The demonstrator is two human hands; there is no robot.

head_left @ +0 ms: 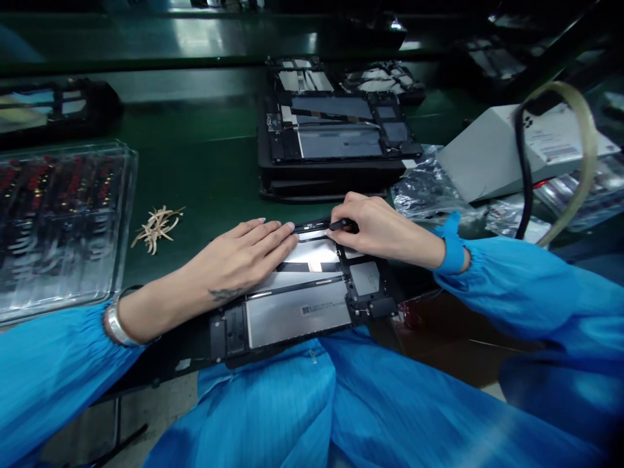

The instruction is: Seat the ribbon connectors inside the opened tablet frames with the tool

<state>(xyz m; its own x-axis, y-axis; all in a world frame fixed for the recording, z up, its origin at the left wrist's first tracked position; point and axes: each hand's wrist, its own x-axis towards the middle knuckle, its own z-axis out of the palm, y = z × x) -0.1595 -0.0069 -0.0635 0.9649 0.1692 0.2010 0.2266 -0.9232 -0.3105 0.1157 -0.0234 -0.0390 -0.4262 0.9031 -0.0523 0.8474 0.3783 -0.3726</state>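
An opened tablet body (302, 305) with silver battery cells and black frame lies at the near edge of the green bench, in front of me. My left hand (238, 257) rests flat on its upper left part, fingers together and pressing down. My right hand (375, 227) is closed around a small black tool (344, 225) whose tip touches the tablet's top edge. Both arms wear blue sleeves, and a metal bracelet (114, 322) sits on my left wrist.
A stack of similar opened tablets (336, 140) stands behind. A clear plastic tray of small parts (58, 221) sits at left, with a pile of tan strips (156, 227) beside it. At right are plastic bags (429, 188), a grey box (492, 153) and a looped cable (580, 162).
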